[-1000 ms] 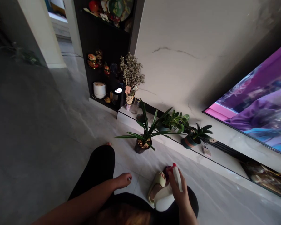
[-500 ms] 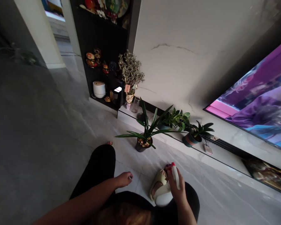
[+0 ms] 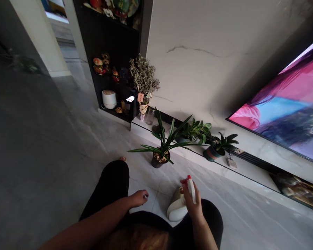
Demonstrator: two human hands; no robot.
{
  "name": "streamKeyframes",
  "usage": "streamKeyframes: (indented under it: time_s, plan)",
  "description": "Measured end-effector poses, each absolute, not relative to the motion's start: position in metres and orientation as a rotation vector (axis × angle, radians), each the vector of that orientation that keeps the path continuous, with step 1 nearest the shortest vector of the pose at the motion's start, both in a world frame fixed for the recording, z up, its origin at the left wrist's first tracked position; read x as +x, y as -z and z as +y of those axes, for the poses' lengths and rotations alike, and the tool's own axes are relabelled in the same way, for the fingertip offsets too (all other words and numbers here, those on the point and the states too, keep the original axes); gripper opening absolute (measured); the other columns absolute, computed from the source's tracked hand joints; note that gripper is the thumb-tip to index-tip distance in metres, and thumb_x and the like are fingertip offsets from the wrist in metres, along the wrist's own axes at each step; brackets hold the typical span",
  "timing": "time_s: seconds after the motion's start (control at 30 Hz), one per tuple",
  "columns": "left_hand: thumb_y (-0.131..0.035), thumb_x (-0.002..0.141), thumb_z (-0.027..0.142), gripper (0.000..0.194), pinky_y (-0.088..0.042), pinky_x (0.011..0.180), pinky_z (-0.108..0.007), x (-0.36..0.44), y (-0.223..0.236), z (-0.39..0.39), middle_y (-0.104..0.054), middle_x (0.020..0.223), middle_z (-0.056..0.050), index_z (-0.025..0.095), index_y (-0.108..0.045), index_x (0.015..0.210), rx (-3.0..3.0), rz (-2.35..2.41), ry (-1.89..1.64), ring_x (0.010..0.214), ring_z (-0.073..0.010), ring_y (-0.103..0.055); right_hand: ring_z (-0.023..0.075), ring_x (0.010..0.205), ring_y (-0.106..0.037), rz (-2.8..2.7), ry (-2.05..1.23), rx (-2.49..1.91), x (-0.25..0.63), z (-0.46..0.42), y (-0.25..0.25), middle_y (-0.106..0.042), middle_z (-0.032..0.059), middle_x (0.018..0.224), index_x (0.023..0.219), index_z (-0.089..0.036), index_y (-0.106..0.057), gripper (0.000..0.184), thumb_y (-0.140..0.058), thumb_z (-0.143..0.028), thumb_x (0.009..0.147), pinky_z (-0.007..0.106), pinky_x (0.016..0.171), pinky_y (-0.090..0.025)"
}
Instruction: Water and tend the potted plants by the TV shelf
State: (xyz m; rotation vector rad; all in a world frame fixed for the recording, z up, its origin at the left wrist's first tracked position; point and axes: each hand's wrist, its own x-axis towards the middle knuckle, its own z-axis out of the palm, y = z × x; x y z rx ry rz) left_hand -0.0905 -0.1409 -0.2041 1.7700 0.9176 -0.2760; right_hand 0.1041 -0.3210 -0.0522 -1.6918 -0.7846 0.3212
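Note:
My right hand (image 3: 192,205) is wrapped round the neck of a white spray bottle (image 3: 177,210) with a red nozzle tip, held above my right knee. The nozzle points toward a potted plant with long green leaves (image 3: 160,150) that stands on the pale floor in front of me. My left hand (image 3: 138,198) rests on my left knee with its fingers loosely curled and nothing in it. My legs are in dark trousers, and my left toes show beyond the knee.
A low white ledge (image 3: 198,158) along the marble wall carries two smaller potted plants (image 3: 216,147), a glass (image 3: 150,115) and a dried bouquet (image 3: 143,78). A large lit television (image 3: 284,107) hangs at right. A dark shelf unit (image 3: 112,62) holds ornaments and a white appliance.
My right hand has lifted the spray bottle a little and moved it slightly left, covering the sandal beneath it. The picture on the television has changed. My left hand has stayed on my knee.

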Motion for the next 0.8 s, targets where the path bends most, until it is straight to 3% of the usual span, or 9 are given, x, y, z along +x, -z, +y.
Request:
streamKeyframes:
  time_s: [0.17, 0.27, 0.43, 0.57, 0.7, 0.8]
  plan:
    - [-0.063, 0.079, 0.023, 0.026, -0.047, 0.075, -0.031, -0.091, 0.203, -0.141, -0.064, 0.071, 0.001, 0.019, -0.069, 0.104, 1.772, 0.908, 0.266, 0.081, -0.0238, -0.069, 0.0304, 0.110, -0.078, -0.754, -0.267, -1.606, 0.104, -0.316, 0.038, -0.077, 0.0157, 0.131, 0.134, -0.022, -0.067, 0.055, -0.069, -0.060, 0.096, 0.035, 0.070, -0.068]
    - [-0.062, 0.080, 0.023, 0.026, -0.047, 0.076, -0.031, -0.090, 0.203, -0.141, -0.064, 0.071, 0.001, 0.019, -0.069, 0.105, 1.774, 0.905, 0.265, 0.081, -0.0238, -0.070, 0.0291, 0.107, -0.079, -0.798, -0.230, -1.601, 0.100, -0.309, 0.038, -0.076, 0.0173, 0.133, 0.140, -0.021, -0.064, 0.055, -0.067, -0.056, 0.098, 0.033, 0.067, -0.066]
    - [-0.061, 0.081, 0.021, 0.027, -0.047, 0.076, -0.029, -0.090, 0.207, -0.140, -0.064, 0.070, 0.002, 0.019, -0.070, 0.107, 1.777, 0.902, 0.274, 0.081, -0.0217, -0.070, 0.0273, 0.101, -0.079, -0.932, -0.146, -1.599, 0.093, -0.297, 0.046, -0.082, 0.0150, 0.112, 0.125, -0.020, -0.071, 0.039, -0.066, -0.050, 0.100, 0.039, 0.084, -0.066]
    - [-0.060, 0.081, 0.021, 0.028, -0.048, 0.078, -0.030, -0.091, 0.210, -0.140, -0.063, 0.070, 0.002, 0.019, -0.070, 0.107, 1.779, 0.891, 0.264, 0.081, -0.0218, -0.070, 0.0206, 0.076, -0.075, -0.952, -0.202, -1.628, 0.094, -0.290, 0.035, -0.081, 0.0147, 0.122, 0.129, -0.022, -0.068, 0.039, -0.063, -0.050, 0.103, 0.036, 0.067, -0.065]
    - [-0.062, 0.082, 0.025, 0.025, -0.049, 0.077, -0.031, -0.092, 0.213, -0.139, -0.064, 0.072, 0.002, 0.019, -0.069, 0.105, 1.770, 0.876, 0.238, 0.081, -0.0227, -0.070, 0.0279, 0.107, -0.077, -0.932, -0.158, -1.621, 0.097, -0.279, 0.022, -0.078, 0.0173, 0.130, 0.135, -0.023, -0.066, 0.044, -0.060, -0.053, 0.104, 0.038, 0.071, -0.066]
    - [-0.063, 0.081, 0.025, 0.025, -0.048, 0.076, -0.030, -0.092, 0.214, -0.139, -0.064, 0.072, 0.002, 0.019, -0.069, 0.104, 1.760, 0.864, 0.220, 0.080, -0.0224, -0.069, 0.0282, 0.102, -0.078, -1.026, -0.114, -1.647, 0.099, -0.267, 0.027, -0.080, 0.0172, 0.120, 0.130, -0.022, -0.067, 0.040, -0.057, -0.052, 0.105, 0.041, 0.071, -0.066]
